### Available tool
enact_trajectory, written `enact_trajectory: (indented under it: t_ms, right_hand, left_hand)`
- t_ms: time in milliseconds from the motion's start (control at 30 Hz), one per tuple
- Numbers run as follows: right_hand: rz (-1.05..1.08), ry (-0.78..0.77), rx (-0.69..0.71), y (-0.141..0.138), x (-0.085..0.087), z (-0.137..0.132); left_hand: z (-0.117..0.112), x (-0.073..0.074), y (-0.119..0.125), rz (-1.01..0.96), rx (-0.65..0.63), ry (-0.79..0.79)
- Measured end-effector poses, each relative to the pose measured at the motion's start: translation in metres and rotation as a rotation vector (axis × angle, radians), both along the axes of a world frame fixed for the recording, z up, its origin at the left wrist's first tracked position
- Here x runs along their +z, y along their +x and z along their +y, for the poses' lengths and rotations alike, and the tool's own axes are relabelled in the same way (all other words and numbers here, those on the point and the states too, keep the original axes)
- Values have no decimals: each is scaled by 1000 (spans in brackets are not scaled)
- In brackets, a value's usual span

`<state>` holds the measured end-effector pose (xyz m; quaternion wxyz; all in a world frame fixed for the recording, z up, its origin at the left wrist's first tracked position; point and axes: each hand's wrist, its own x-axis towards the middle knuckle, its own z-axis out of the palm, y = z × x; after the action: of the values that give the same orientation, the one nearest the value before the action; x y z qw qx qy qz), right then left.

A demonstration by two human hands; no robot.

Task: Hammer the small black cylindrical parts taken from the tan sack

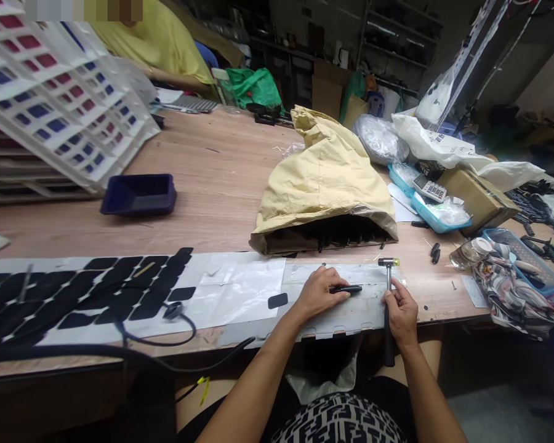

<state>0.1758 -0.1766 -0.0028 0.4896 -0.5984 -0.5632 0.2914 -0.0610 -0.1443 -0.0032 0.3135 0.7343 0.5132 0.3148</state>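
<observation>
My left hand rests on a grey metal plate near the table's front edge and pinches a slim black rod-shaped part lying flat on it. My right hand is closed around the handle of a small hammer, whose metal head with a yellow tip sits just above the hand. A small black oval pad lies on the plate left of my left hand.
A tan paper sack lies open behind the plate with black parts inside. Rows of black pads cover a white sheet at left, near a dark blue tray and tilted white racks. Baskets, a calculator and a jar crowd the right.
</observation>
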Motion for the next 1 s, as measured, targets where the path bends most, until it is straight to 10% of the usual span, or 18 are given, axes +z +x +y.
enact_trajectory:
  t_ms: [267, 533, 633, 833, 1000]
  right_hand:
    - [-53, -22, 78, -1, -2, -4]
    - [-93, -21, 73, -4, -2, -5]
    - [-117, -9, 75, -4, -2, -5]
    - [-130, 13, 79, -4, -2, -5]
    - [-140, 59, 63, -3, -8, -4]
  left_hand:
    - [-72, 6, -12, -89, -255, 28]
    - [-67, 11, -13, -108, -249, -47]
    - [-41, 14, -13, -197, -51, -145]
    - [49, 29, -9, -2, 736, -99]
    - [93, 26, -15, 128, 820, -306]
